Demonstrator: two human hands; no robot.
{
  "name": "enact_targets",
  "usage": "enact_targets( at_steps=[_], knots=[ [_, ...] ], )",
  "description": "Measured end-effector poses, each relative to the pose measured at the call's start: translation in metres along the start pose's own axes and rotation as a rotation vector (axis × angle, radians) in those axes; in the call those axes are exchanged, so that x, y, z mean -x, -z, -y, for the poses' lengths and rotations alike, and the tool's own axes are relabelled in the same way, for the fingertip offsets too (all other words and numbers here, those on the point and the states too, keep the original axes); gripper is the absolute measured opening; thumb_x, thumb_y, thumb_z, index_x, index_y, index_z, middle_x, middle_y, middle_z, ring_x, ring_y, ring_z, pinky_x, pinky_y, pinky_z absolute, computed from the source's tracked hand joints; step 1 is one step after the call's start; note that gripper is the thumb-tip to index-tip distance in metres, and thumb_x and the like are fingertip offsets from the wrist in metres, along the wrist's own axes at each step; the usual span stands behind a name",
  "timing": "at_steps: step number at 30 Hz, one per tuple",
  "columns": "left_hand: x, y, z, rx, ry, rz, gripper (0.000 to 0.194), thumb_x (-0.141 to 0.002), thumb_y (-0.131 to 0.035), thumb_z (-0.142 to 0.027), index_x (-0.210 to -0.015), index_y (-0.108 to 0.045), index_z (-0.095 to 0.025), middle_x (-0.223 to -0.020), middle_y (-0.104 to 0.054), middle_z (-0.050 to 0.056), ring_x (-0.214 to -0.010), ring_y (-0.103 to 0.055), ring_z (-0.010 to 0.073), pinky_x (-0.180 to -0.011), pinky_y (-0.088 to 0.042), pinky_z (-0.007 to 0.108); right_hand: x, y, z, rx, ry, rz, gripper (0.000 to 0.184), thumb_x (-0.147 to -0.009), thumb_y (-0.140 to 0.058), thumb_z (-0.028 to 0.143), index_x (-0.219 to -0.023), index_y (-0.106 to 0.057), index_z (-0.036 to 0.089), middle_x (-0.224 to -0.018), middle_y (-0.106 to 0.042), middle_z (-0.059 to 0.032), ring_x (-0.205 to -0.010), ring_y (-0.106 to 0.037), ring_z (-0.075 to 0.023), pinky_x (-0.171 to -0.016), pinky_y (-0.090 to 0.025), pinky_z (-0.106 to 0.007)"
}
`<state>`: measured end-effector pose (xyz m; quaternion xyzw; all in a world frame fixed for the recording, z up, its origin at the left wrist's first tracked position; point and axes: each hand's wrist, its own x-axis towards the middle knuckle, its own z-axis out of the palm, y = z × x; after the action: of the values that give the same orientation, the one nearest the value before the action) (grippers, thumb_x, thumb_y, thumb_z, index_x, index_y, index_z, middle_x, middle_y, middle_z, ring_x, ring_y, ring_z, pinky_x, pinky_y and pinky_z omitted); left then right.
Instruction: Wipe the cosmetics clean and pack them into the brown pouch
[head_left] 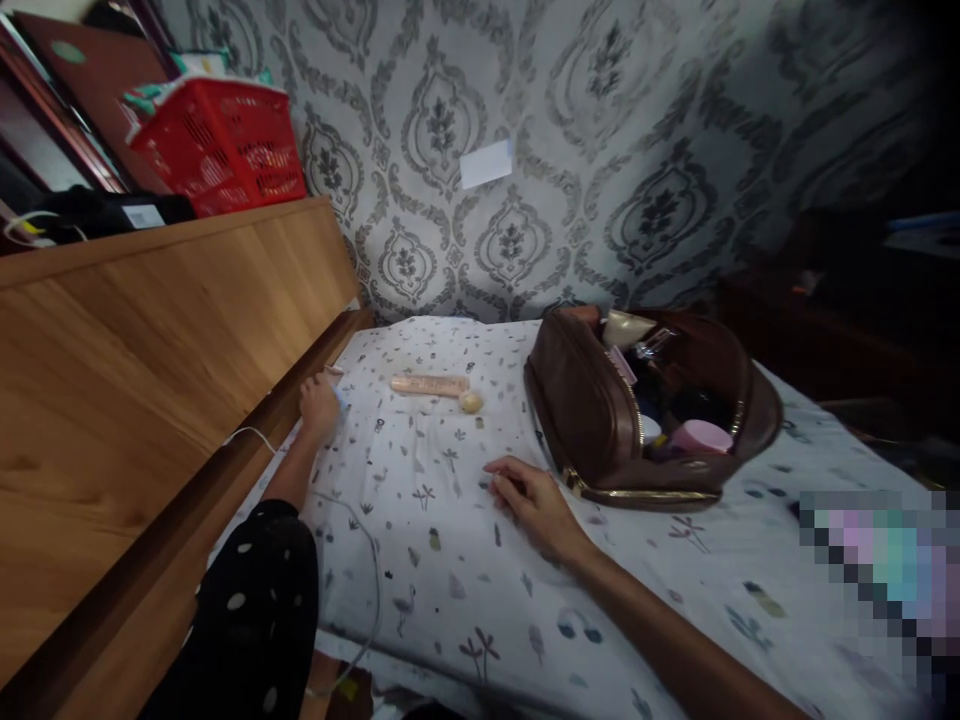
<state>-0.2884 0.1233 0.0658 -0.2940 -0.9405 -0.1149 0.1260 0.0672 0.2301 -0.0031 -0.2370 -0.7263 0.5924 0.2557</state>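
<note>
My left hand (320,408) is at the left edge of the bed, beside the wooden headboard, with its fingers curled. A bit of something pale blue shows by its palm, too small to name. My right hand (541,508) rests low over the patterned sheet (427,540), fingers loosely bent and apart, nothing seen in them. To its right stands a brown zip bag (581,400), unzipped, with cosmetics and a pink-lidded jar (701,437) inside. Between the hands, farther off, lie a slim peach-coloured tube (429,385) and a small round yellowish item (471,402).
A wooden headboard (187,330) runs along the left, with a red basket (225,145) and a black bag (112,212) on top. A white cable (375,570) loops over the sheet. A patterned wall closes the far side. A blurred-out device (885,560) lies at right.
</note>
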Motion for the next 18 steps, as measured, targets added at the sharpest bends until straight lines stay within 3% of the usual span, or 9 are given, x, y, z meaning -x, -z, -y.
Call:
enact_targets(
  at_steps=[4,8,12,15,18],
  knots=[
    [-0.005,-0.003,0.015,-0.033,0.098,0.037,0.033,-0.090,-0.041,-0.012,-0.121,-0.050,-0.003,-0.122,-0.056,0.033,-0.119,-0.053,0.0407,-0.094,-0.042,0.054,0.000,0.000,-0.001,0.054,-0.006,0.008,0.036,-0.083,-0.049,0.045,-0.096,-0.063,0.015,-0.068,-0.061,-0.0021,-0.057,-0.055,-0.0147,-0.052,-0.040,-0.027],
    [0.003,-0.005,0.009,-0.011,-0.020,0.070,0.029,-0.092,-0.046,-0.018,-0.120,-0.054,-0.014,-0.122,-0.061,0.021,-0.115,-0.057,0.0319,-0.093,-0.046,0.042,-0.001,0.001,-0.002,0.059,0.007,0.007,0.035,-0.082,-0.050,0.045,-0.094,-0.064,0.016,-0.070,-0.063,-0.0028,-0.057,-0.056,-0.0152,-0.052,-0.040,-0.027],
    [0.020,-0.006,-0.005,0.046,-0.153,0.125,0.024,-0.096,-0.044,-0.029,-0.115,-0.057,-0.022,-0.100,-0.070,0.006,-0.097,-0.065,0.0227,-0.083,-0.047,0.031,-0.001,0.001,-0.002,0.047,0.010,0.002,0.032,-0.081,-0.052,0.044,-0.093,-0.065,0.017,-0.069,-0.064,-0.0029,-0.056,-0.056,-0.0153,-0.050,-0.040,-0.027],
    [0.025,-0.004,-0.006,0.055,-0.155,0.111,0.026,-0.098,-0.041,-0.032,-0.116,-0.057,-0.022,-0.100,-0.070,0.006,-0.099,-0.065,0.0222,-0.082,-0.047,0.030,-0.002,0.002,-0.002,0.041,0.016,0.000,0.032,-0.080,-0.053,0.045,-0.091,-0.065,0.017,-0.068,-0.063,-0.0028,-0.055,-0.055,-0.0152,-0.050,-0.040,-0.027],
    [0.012,0.000,0.004,0.029,-0.051,0.080,0.030,-0.099,-0.036,-0.029,-0.121,-0.054,-0.019,-0.108,-0.070,0.010,-0.105,-0.064,0.0241,-0.085,-0.047,0.033,-0.002,0.002,-0.001,0.038,0.013,0.003,0.033,-0.080,-0.054,0.046,-0.091,-0.065,0.017,-0.066,-0.062,-0.0021,-0.053,-0.054,-0.0149,-0.049,-0.039,-0.027]
  ],
)
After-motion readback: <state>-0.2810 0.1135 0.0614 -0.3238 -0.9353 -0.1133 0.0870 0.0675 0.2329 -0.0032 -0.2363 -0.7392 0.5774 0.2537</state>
